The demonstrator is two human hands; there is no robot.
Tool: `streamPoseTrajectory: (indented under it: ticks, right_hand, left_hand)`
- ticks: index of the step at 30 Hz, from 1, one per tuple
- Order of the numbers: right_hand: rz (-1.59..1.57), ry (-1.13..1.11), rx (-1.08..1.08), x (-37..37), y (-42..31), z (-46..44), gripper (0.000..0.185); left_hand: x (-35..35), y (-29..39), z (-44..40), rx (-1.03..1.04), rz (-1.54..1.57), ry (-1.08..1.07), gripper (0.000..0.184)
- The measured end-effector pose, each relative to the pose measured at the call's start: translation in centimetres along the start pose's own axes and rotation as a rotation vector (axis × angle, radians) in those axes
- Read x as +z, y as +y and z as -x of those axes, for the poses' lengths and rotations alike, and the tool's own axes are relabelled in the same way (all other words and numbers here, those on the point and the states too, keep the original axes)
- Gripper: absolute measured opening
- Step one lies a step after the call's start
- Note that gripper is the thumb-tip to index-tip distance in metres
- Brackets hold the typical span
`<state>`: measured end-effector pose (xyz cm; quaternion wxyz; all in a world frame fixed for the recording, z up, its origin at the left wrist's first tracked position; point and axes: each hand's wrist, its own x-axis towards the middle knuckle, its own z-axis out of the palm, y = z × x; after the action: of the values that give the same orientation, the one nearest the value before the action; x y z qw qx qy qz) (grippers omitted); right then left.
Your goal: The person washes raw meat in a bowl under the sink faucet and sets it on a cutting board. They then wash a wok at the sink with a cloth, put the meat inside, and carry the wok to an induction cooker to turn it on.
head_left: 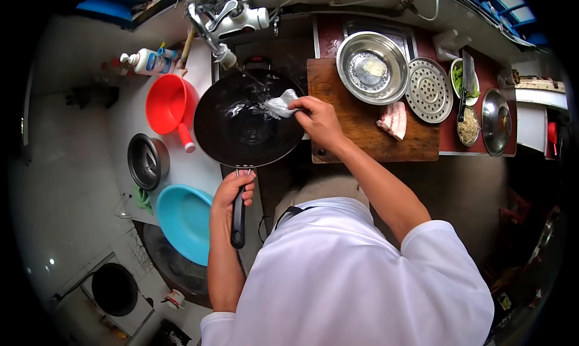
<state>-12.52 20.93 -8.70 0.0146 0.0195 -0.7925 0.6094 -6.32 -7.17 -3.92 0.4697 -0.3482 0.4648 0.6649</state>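
Black wok under the tap, left of the chopping board, with a left hand wrapped tight around the handle: good anchor tbh. Pale wad (cloth or scrubber, can't tell) pinched in a mostly closed right hand, over the wok's right side. Press flat, wipe in overlapping circles, and mind splashes near the red dipper, just left.

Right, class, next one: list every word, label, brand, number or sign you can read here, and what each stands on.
No text is readable.
White pump bottle: blue label, too blurred to read.
White cup: coloured markings, too small to tell whether they are letters.
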Motion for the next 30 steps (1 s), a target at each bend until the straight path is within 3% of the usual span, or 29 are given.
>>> streamPoseTrajectory:
  ticks: [2,4,5,16,30]
  right_hand:
    - [0.002,0.015,-0.018,-2.4,1.0,0.9,0.021]
    - [0.306,-0.003,-0.252,-4.7,3.1,1.5,0.026]
    - [0.356,-0.013,-0.260,-5.5,4.1,1.9,0.029]
    - [0.472,-0.018,-0.175,-8.4,6.6,4.8,0.041]
    - [0.566,-0.126,-0.196,-9.7,7.3,5.5,0.055]
  left_hand:
    - [0.8,1.7,0.7,-0.002,-0.071,0.067,0.008]
    - [1.8,3.2,1.1,-0.009,-0.165,0.152,0.008]
    - [1.8,3.8,1.0,-0.002,-0.214,0.157,0.009]
    - [4.6,8.7,3.1,-0.009,-0.733,0.479,0.014]
    - [5.5,9.9,6.5,0.009,-0.878,0.582,0.017]
